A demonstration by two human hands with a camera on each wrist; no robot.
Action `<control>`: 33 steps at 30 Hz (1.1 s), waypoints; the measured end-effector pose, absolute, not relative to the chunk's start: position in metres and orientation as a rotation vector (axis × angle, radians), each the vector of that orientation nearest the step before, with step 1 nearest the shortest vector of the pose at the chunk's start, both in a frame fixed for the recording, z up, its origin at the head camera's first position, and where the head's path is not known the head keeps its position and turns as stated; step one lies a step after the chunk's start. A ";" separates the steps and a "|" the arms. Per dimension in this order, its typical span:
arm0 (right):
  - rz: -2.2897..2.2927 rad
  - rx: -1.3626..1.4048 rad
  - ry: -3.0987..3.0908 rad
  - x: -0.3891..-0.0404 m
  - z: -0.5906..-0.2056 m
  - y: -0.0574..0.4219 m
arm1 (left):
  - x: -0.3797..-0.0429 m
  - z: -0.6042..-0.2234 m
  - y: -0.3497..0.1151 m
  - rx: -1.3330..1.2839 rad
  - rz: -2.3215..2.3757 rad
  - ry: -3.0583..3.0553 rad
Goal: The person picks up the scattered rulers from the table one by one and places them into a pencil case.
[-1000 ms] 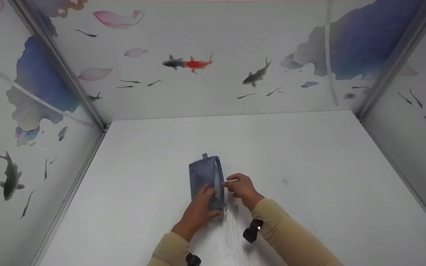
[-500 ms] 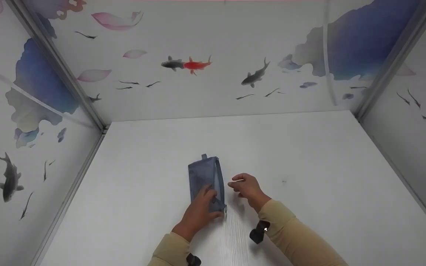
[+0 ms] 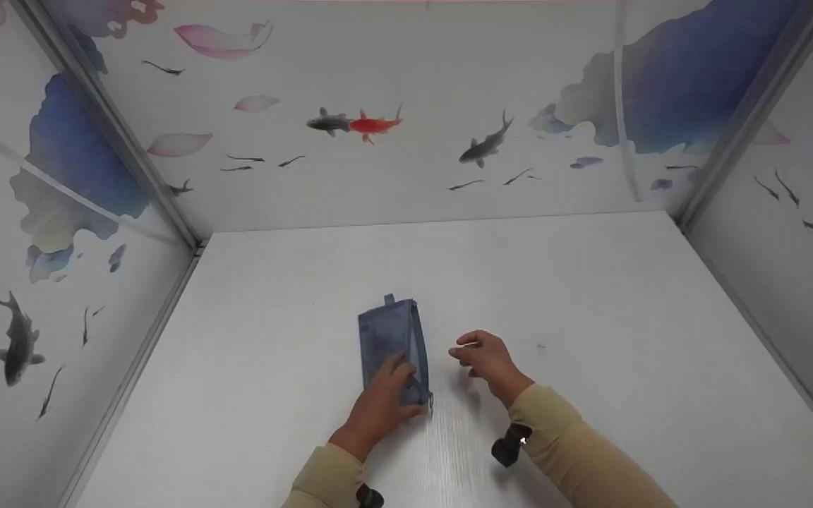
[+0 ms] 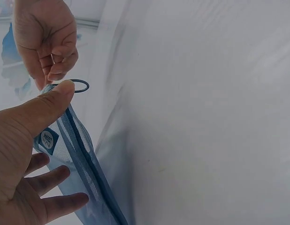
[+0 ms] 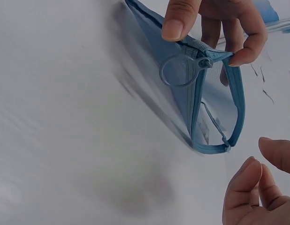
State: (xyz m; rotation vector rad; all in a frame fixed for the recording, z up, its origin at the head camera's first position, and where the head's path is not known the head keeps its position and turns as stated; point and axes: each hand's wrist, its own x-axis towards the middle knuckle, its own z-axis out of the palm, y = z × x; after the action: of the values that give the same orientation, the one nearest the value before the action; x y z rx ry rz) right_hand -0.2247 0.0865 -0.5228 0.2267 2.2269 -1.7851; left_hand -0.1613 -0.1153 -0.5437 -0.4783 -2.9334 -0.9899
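A blue mesh zip pouch (image 3: 383, 331) stands on the white table, its long zipped mouth turned right and gaping. My left hand (image 3: 378, 402) holds its near end, thumb on one side and fingers spread over the other. Beside the thumb a round zipper-pull ring (image 5: 161, 72) hangs from the zip's end. In the right wrist view the zipper edge (image 5: 237, 93) bows out around the opening, and a thin strap-like strip (image 5: 213, 121) shows inside. My right hand (image 3: 491, 360) is apart from the pouch to its right, fingers loosely bent, with nothing seen in it.
The white table (image 3: 590, 296) meets a back wall (image 3: 406, 183) and side walls printed with fish, petals and blue washes. A small mark (image 3: 540, 346) lies on the tabletop, right of my right hand. Dark wrist cameras (image 3: 509, 446) hang under both sleeves.
My right hand has drawn away from the zipper edge, moving right. My left hand stays on the pouch, which has hardly moved.
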 end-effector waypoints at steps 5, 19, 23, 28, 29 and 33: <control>-1.768 0.220 2.264 -0.225 -0.524 0.095 | -0.162 -0.546 -0.115 -0.501 -0.952 -2.918; -1.744 0.169 2.322 -0.221 -0.520 0.113 | -0.162 -0.551 -0.114 -0.559 -0.763 -2.913; -1.740 0.171 2.333 -0.221 -0.518 0.117 | -0.163 -0.552 -0.115 -0.567 -0.748 -2.909; -1.705 0.144 2.380 -0.221 -0.517 0.124 | -0.162 -0.553 -0.116 -0.560 -0.748 -2.920; -1.695 0.136 2.395 -0.221 -0.517 0.125 | -0.162 -0.553 -0.115 -0.554 -0.747 -2.926; -1.657 0.115 2.440 -0.220 -0.516 0.134 | -0.161 -0.551 -0.115 -0.548 -0.748 -2.936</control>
State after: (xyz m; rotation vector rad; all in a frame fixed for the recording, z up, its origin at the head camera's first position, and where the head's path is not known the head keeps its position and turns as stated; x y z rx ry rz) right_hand -0.2203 0.1340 -0.5161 0.1154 2.4395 -1.6567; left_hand -0.1605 -0.1154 -0.5509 -0.5478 -2.9355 -0.7481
